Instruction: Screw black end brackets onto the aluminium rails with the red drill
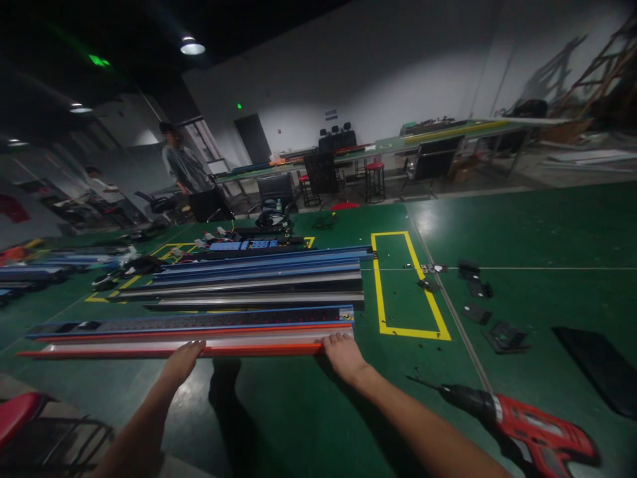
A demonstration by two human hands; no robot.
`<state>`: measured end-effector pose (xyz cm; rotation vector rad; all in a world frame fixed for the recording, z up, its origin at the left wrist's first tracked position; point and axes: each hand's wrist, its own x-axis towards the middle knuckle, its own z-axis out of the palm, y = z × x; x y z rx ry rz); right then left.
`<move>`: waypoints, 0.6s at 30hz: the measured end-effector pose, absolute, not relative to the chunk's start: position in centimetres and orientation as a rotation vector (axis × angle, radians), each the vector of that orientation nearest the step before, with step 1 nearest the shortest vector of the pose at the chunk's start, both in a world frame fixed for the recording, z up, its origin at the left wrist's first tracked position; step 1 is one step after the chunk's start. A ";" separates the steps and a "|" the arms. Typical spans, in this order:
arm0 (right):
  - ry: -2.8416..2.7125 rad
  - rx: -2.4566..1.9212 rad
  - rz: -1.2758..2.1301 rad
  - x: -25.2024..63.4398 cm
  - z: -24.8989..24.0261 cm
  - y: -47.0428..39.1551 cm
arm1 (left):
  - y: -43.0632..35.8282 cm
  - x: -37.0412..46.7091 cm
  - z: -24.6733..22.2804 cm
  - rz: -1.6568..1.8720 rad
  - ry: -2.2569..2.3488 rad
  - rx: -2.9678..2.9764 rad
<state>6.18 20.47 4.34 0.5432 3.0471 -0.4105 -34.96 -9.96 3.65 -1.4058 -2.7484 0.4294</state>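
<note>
A long orange-edged metal channel (pixel 269 342) lies crosswise in front of me, pale along its inside. My left hand (pixel 185 358) has its fingers closed over the near edge, around the middle of its length. Close to the right end, my right hand (pixel 343 355) is wrapped over the same edge. Just behind the channel, and close against it, runs a blue-edged channel (pixel 223 320) with a dark inside. The undersides of both hands and my thumbs are mostly hidden.
Beyond lie several blue and grey channels (pixel 269 271). A red cordless drill (pixel 542 425) rests at the lower right, near small black brackets (pixel 505 335) and a black flat panel (pixel 597 365). Yellow tape (pixel 378 285) marks the green surface. A red stool (pixel 20 418) stands lower left; two people are farther back.
</note>
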 end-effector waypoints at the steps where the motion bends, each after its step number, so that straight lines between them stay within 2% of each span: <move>1: 3.045 0.543 -0.404 6.3 4.5 20.4 | -10.0 -34.8 3.7 0.472 -2.757 -1.361; 7: 3.043 0.557 -0.357 7.8 5.5 20.2 | -10.6 -34.0 3.8 0.571 -2.746 -1.339; 18: 3.042 0.557 -0.291 12.9 8.0 18.2 | -13.7 -32.5 2.5 0.321 -2.617 -1.472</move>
